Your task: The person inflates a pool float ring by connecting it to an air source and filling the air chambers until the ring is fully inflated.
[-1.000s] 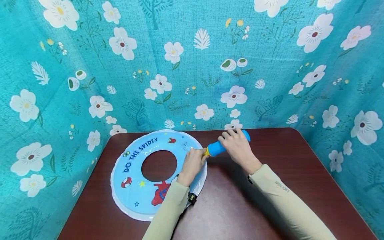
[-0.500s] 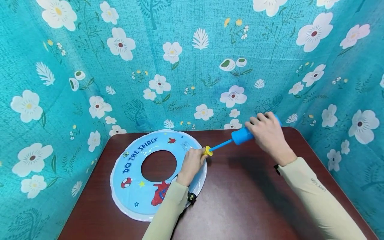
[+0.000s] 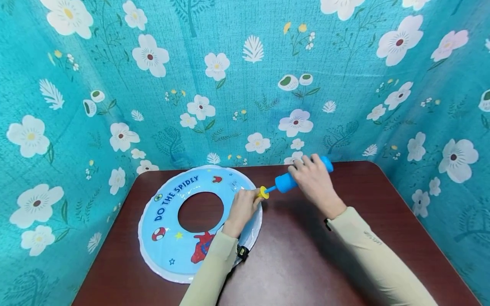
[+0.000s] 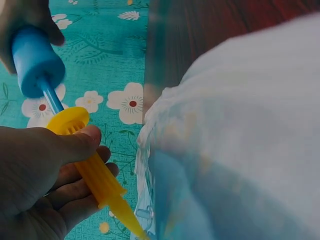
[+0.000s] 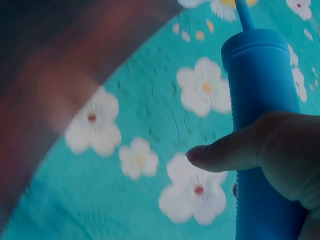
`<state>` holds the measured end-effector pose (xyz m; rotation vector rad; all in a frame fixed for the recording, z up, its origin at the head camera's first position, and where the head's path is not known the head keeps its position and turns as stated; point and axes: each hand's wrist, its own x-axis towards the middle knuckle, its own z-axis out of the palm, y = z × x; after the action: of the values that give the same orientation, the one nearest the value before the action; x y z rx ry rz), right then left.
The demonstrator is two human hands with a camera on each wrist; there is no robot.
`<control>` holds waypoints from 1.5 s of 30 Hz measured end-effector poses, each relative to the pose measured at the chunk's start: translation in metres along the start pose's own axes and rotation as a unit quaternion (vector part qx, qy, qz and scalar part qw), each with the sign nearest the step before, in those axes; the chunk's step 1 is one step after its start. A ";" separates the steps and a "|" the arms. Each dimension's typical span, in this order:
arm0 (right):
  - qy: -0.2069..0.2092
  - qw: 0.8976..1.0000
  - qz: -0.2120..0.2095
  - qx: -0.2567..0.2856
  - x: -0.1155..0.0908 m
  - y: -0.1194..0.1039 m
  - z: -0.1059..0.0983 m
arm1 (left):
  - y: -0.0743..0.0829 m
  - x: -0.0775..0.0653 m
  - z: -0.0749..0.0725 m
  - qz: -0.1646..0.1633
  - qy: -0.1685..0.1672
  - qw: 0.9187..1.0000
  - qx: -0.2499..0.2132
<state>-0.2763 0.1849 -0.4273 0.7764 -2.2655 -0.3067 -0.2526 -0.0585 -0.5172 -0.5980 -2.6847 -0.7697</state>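
A light blue swim ring (image 3: 162,246) printed "DO THE SPIDEY" lies flat on the table, left of centre. My left hand (image 3: 241,210) is over its right edge and pinches the yellow nozzle (image 4: 95,172) of a hand pump between thumb and fingers. In the left wrist view the nozzle tip reaches a small clear valve (image 4: 145,212) on the ring; whether it sits inside is unclear. My right hand (image 3: 315,185) grips the pump's blue barrel (image 3: 285,182). A short length of blue rod (image 4: 50,95) shows between barrel and yellow flange.
The dark reddish-brown table (image 3: 291,259) has rounded far corners. A teal flowered curtain (image 3: 229,106) hangs close behind it and along both sides. Straps (image 3: 242,252) with small devices sit at the wrists.
The right hand pulled the blue barrel away up and right, exposing a long rod, then came partway back toward the nozzle. The left hand and swim ring stay in place.
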 end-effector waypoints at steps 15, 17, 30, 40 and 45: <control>-0.042 0.998 0.010 0.048 -0.012 0.024 -0.006 | 0.010 0.004 0.006 -0.006 -0.015 1.000 0.016; -0.034 0.998 0.011 0.047 -0.014 0.039 -0.012 | 0.009 0.004 0.006 -0.008 -0.015 1.000 0.017; -0.035 0.999 0.025 0.034 -0.021 0.083 -0.031 | 0.005 0.004 0.002 -0.014 -0.018 0.999 0.024; -0.016 1.000 0.013 0.012 -0.014 0.047 -0.014 | 0.003 0.003 0.001 -0.016 -0.026 0.999 0.023; -0.024 1.000 0.017 0.007 -0.006 0.015 0.001 | 0.003 0.002 0.000 -0.016 -0.021 0.999 0.024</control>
<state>-0.2799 0.2006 -0.4250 0.7435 -2.3253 -0.2958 -0.2528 -0.0550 -0.5150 -0.5682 -2.7494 -0.7073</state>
